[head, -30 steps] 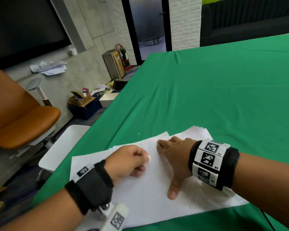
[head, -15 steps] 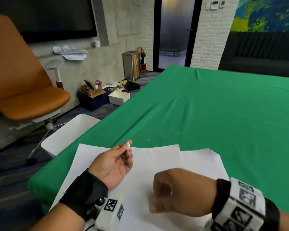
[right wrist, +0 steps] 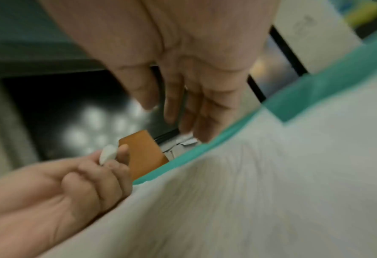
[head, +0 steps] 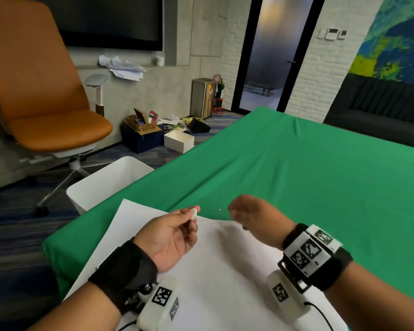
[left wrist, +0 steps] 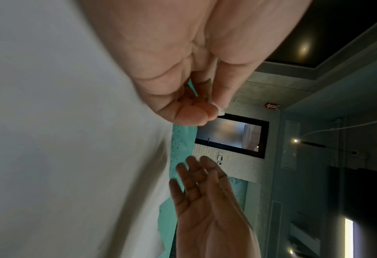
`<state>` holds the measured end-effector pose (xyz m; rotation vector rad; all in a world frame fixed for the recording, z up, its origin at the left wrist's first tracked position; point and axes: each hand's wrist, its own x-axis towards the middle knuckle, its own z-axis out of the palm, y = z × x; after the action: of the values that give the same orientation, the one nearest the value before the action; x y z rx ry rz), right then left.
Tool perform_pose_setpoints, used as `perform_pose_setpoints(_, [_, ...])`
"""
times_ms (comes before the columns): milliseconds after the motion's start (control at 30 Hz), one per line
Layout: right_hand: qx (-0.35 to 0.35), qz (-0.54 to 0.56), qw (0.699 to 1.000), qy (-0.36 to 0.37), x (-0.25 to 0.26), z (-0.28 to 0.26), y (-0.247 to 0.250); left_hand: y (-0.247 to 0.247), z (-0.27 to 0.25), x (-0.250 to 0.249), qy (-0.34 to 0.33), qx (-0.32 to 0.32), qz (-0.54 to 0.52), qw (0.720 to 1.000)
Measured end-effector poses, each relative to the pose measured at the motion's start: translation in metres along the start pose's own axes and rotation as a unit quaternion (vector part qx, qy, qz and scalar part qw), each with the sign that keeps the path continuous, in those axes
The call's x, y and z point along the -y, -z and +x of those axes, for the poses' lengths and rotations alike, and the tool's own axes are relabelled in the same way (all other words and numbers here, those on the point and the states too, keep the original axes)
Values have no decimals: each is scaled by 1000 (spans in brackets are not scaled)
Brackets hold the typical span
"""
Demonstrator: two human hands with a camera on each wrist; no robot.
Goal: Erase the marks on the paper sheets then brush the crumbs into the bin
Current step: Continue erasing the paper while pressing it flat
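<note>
White paper sheets (head: 225,271) lie on the green tablecloth (head: 320,175) at the near edge. My left hand (head: 177,228) hovers palm up over the paper's far left part and pinches a small white eraser (head: 194,214) between thumb and fingertips; the eraser (right wrist: 107,155) also shows in the right wrist view. My right hand (head: 251,216) is blurred, raised over the paper's far edge with relaxed straight fingers (left wrist: 196,176) and holds nothing. Tiny eraser crumbs (head: 227,194) speckle the cloth just beyond the paper. A white bin (head: 105,185) stands on the floor left of the table.
An orange swivel chair (head: 46,103) stands beyond the bin at the left. Boxes and clutter (head: 158,134) sit on the floor near a metal trash can (head: 203,97). The green cloth stretches far to the right and back.
My left hand lifted off the paper and turned palm up with the eraser. My right hand left the sheet, rose and swept forward to the paper's far edge. The view tilted upward.
</note>
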<state>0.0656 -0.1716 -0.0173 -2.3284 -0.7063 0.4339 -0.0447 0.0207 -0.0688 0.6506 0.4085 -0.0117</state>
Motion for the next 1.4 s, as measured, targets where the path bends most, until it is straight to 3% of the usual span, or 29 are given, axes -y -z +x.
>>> perform_pose_setpoints(67, [104, -234, 967, -2, 0, -20, 4, 1, 1, 1, -4, -3, 7, 1000])
perform_pose_setpoints(100, [124, -309, 943, -17, 1, -31, 6, 1, 2, 2, -8, -6, 11, 1000])
perform_pose_setpoints(167, [135, -362, 922, -38, -2, -46, 8, 1, 3, 2, -10, -11, 22, 1000])
perform_pose_setpoints(300, [175, -307, 935, -37, -14, -57, 13, -7, -4, 0, -2, 14, 151, 988])
perform_pose_setpoints(567, [182, -292, 937, -55, -24, -44, 8, -43, -22, -27, -46, 31, 383, 922])
perform_pose_setpoints(767, [156, -292, 943, -24, -25, -44, 10, -88, -47, -71, -54, 73, 474, 876])
perform_pose_setpoints(933, [155, -288, 945, -18, -23, -45, 11, -128, -56, -96, -121, 126, 487, 856])
perform_pose_setpoints(1000, [166, -287, 943, -9, -24, -46, 10, -133, -47, -87, -108, 130, 533, 829])
perform_pose_setpoints(1067, [173, -301, 938, -3, -24, -47, 10, -127, -29, -66, -65, 132, 610, 779])
perform_pose_setpoints(1167, [182, -327, 927, -8, -23, -54, 10, -105, 3, -30, -14, 107, 703, 703])
perform_pose_setpoints(1233, [194, -338, 921, -19, -20, -58, 9, -92, 21, -13, 2, 58, 732, 679])
perform_pose_setpoints(1400, [217, -351, 910, -44, -16, -59, 5, -87, 43, 2, -13, -12, 720, 694])
